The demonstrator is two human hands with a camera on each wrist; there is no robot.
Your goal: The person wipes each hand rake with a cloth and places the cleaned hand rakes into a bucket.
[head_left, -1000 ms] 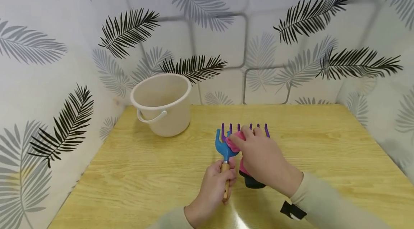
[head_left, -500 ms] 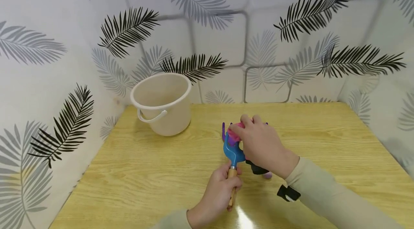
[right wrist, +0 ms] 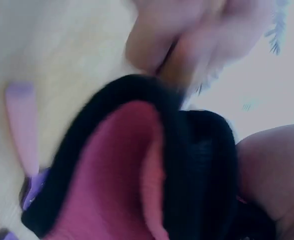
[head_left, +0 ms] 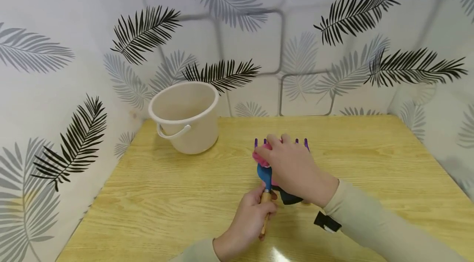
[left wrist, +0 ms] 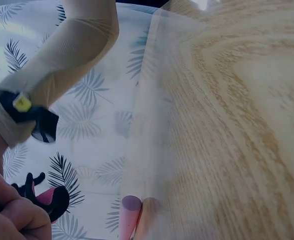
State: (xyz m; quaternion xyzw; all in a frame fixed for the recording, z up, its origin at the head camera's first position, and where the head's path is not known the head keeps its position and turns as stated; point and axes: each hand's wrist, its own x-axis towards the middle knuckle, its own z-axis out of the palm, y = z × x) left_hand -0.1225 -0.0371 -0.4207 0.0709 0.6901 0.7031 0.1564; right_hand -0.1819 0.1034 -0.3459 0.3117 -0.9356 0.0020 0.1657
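In the head view my left hand (head_left: 244, 217) grips the wooden handle of a small blue hand fork (head_left: 264, 175). Its tines are covered by a pink glove with a black cuff (head_left: 290, 197), which my right hand (head_left: 296, 171) holds, fingers curled over the pink part. Seen close in the right wrist view, the glove's cuff (right wrist: 136, 85) gapes and shows its pink lining. Behind my right hand lies a purple rake (head_left: 306, 143), mostly hidden, with only several tine tips showing. A pink handle (right wrist: 22, 130) with a lilac end rests on the table.
A cream bucket (head_left: 196, 130) with its handle hanging down stands at the back left of the wood-grain table (head_left: 166, 196). Leaf-patterned sheeting (head_left: 252, 48) rises behind the table and along both sides.
The hand fork has shifted slightly right with my left hand. My right hand has brought the glove over its tines, which showed a second ago.
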